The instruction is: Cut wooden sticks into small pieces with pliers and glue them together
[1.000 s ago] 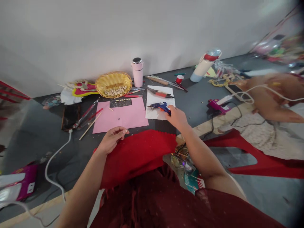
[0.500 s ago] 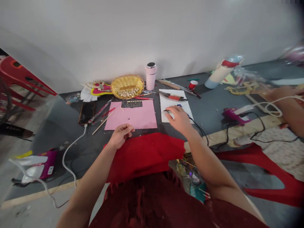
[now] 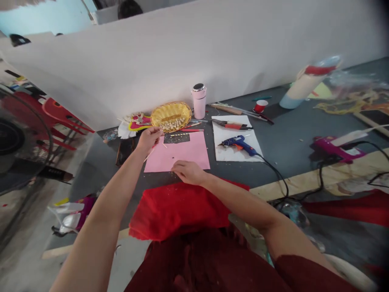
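Note:
My left hand is raised by the front left of the yellow basket, its fingers pinched together; what they hold is too small to name. My right hand lies at the front edge of the pink sheet, fingertips pressed together on something I cannot make out. Small pale pieces fill part of the basket. A blue glue gun rests on the white board, below red-handled pliers. Red cloth covers the near edge in front of me.
Behind the sheet stands a pink bottle. To the right are a red spool, a leaning cream-and-blue bottle and a purple power strip with cables. A phone lies at left, and a fan stands beyond.
My right hand has left the glue gun on the white board and moved left to the pink sheet. My left hand has moved forward towards the basket. The view has shifted left.

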Available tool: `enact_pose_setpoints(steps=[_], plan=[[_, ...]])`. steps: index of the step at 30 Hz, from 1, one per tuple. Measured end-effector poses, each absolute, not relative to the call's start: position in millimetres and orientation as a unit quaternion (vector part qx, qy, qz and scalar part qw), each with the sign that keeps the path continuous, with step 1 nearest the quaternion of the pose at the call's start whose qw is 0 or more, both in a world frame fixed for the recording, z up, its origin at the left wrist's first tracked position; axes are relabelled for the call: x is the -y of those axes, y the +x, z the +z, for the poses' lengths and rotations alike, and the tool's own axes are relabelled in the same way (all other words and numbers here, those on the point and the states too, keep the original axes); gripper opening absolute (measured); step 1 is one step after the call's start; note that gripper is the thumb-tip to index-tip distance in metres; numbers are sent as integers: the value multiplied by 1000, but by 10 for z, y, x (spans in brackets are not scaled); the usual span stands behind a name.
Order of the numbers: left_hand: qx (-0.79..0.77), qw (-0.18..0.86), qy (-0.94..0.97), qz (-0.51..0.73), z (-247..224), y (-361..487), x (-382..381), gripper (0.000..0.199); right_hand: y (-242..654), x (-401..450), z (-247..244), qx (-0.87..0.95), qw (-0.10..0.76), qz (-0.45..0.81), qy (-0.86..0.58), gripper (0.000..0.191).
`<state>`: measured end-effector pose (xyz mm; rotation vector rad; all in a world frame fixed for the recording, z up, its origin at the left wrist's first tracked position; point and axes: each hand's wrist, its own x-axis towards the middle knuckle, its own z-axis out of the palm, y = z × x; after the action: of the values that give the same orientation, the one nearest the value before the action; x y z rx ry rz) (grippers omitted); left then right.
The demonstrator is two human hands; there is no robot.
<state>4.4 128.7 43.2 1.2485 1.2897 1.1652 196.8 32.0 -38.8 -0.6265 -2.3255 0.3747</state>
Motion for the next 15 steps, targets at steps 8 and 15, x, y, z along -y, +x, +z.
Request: enact_pose_setpoints(steps=[8,15], plan=[[-613,434,478,455,160,267,-2179,23,1979,-342,-400,895,344,154,-239,19],[-652,419,475,416,34,362,-2584,40,2016,-425,-402,904,303,156,-258,20]])
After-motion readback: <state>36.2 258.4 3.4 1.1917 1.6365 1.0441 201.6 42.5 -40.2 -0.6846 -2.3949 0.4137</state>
